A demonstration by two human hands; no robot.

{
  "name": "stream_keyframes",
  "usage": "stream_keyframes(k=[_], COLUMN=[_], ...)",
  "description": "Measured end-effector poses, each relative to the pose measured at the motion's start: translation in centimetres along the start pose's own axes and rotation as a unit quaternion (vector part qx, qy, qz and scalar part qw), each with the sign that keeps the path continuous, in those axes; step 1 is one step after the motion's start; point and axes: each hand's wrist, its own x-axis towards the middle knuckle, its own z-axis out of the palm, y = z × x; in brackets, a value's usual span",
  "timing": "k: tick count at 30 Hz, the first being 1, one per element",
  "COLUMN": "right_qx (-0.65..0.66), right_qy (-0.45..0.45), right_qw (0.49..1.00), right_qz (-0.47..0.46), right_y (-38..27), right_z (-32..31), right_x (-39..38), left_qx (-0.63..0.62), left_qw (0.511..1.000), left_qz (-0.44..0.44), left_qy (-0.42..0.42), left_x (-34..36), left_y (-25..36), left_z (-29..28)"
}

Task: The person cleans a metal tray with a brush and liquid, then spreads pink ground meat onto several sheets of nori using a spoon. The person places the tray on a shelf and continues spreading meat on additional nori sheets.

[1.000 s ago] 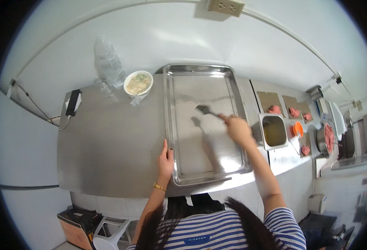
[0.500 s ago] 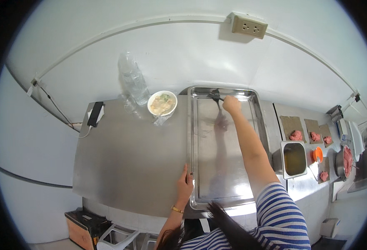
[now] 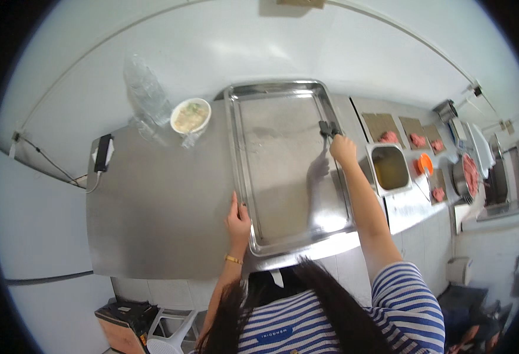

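A large rectangular steel tray lies on the metal table, its inside shiny and wet-looking. My right hand is closed round the handle of a black brush, whose head is at the tray's right inner side, toward the far end. Whether the bristles touch the metal is hard to make out. At the near left, my left hand grips the tray's rim, its index finger stretched along the edge. To the right of the tray stands a deep steel container with yellowish liquid in it.
A white bowl of food and a clear plastic bottle stand left of the tray. Several pink meat portions sit on brown sheets to the right, near an orange cup and a steel bowl of meat. A black power strip lies far left.
My right hand has brought the brush from the tray's far end over to its right side and nearer. My left hand stays at the left rim. The whole view has shifted.
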Motion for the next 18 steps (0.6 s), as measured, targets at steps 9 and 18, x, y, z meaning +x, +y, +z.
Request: stream_keyframes(k=[9,18], right_qx=[-0.044,0.053], right_qy=[-0.262,-0.269], right_qw=[0.962,0.909], right_qz=[0.057,-0.315], right_y=[8.3,-7.1], right_z=[-7.9,-4.0], right_x=[-23.7,-26.4], left_qx=[0.018,-0.03], left_qw=[1.0,0.999], left_qz=[0.005,0.029], left_qy=[-0.004,0.005], left_x=[0.5,0.6], left_y=[0.2,-0.2], left_z=[0.1,0.5])
